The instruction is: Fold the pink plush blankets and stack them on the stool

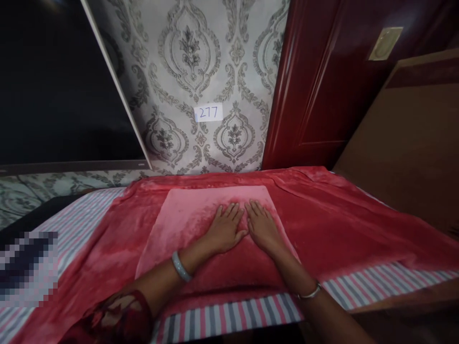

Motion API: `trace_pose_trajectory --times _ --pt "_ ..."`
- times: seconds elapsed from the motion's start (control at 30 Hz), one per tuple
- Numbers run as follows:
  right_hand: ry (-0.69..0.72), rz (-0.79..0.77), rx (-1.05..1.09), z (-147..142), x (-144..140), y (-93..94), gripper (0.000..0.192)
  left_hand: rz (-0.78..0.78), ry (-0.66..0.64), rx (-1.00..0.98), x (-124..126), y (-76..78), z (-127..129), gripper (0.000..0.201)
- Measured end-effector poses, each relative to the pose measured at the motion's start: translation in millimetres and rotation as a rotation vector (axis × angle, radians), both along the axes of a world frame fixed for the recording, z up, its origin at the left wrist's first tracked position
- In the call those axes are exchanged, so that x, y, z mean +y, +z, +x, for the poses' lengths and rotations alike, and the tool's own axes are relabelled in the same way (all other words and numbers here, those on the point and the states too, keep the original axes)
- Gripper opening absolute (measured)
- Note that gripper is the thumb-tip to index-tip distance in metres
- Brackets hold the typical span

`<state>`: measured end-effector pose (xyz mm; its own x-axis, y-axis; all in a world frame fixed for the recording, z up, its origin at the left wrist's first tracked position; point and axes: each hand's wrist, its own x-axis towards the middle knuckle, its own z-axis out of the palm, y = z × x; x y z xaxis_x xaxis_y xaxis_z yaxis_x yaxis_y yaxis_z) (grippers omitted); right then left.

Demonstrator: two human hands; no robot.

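A red plush blanket (315, 229) lies spread over a striped cloth (229, 320). On its middle is a roughly rectangular patch (190, 205), lighter pink toward the back and left, darker near my hands. Whether this is a folded layer or brushed pile I cannot tell. My left hand (226, 228) rests flat on the patch, fingers a little spread and pointing toward the wall. Close beside it, my right hand (262, 225) also lies flat with fingers extended. Neither hand grips anything. Each wrist wears a bangle.
A dark television screen (68, 86) stands at the left. Behind the blanket is patterned wallpaper (190, 48) with a paper label (208, 112) reading 277. A dark red wood panel (319, 81) and a large brown board (409, 143) are on the right. A pixelated area covers the lower left.
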<state>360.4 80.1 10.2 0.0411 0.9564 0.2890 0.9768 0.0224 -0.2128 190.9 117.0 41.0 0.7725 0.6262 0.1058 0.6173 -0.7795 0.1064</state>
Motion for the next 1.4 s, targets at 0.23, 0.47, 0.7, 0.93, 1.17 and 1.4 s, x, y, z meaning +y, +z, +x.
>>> trace_pose_trajectory --times 0.23,0.47,0.7,0.93,1.17,1.4 --pt "0.014 0.027 -0.01 4.0 1.8 -6.9 0.057 -0.08 0.022 0.102 7.6 19.8 -19.2 0.072" --pt "0.011 0.044 0.012 3.0 1.0 -7.8 0.057 -0.018 0.315 0.134 35.0 29.6 -106.2 0.069" --pt "0.001 -0.002 -0.001 2.1 0.1 -2.5 0.057 0.056 0.48 0.087 34.6 16.1 -133.7 0.069" --pt "-0.002 -0.116 0.016 0.5 -1.8 11.3 0.057 0.008 0.492 0.126 38.5 17.3 -133.7 0.07" --pt "0.038 -0.095 0.136 16.7 30.4 47.4 0.061 -0.047 0.434 0.176 47.0 53.5 -106.8 0.074" --pt "-0.084 -0.116 0.091 -0.4 67.8 53.1 0.055 -0.036 0.3 0.132 71.1 59.3 -46.0 0.07"
